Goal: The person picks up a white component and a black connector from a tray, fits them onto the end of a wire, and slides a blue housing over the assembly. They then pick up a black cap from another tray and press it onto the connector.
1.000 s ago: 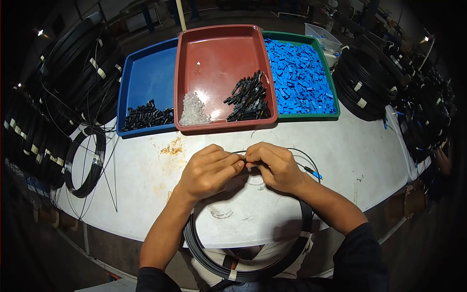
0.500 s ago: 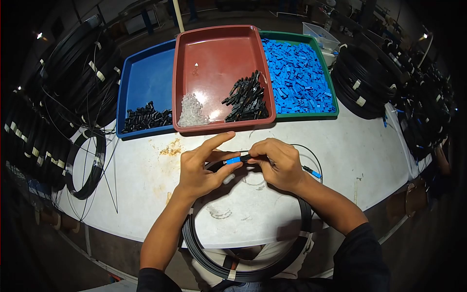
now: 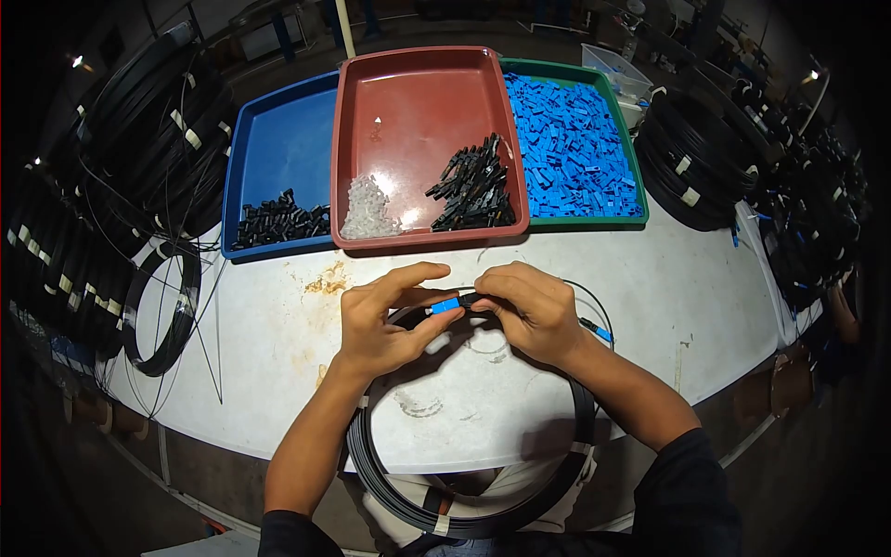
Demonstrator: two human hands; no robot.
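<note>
Between the thumb and fingers of my left hand (image 3: pixel 385 316) is a blue fibre-optic connector (image 3: pixel 445 305), with a pale tip at its left end. My right hand (image 3: pixel 531 311) pinches the black rear part (image 3: pixel 471 301) of that same connector; its fingertips partly hide it. Below both hands lies a coil of black cable (image 3: pixel 364 450), tied with pale bands and hanging over the table's near edge. A second connector with a blue end (image 3: pixel 599 330) sits on a loop of the cable, right of my right hand.
Behind my hands stand a blue tray (image 3: pixel 278 139) with black pieces, a red tray (image 3: pixel 418 102) with clear caps and black connector bodies, and a green tray (image 3: pixel 637 200) full of blue housings. Cable coils (image 3: pixel 691 162) stack on both sides of the white table (image 3: pixel 687 278).
The fingers of both hands have shifted slightly around the connector, and my left index finger has curled down a little. The connector stays almost in place.
</note>
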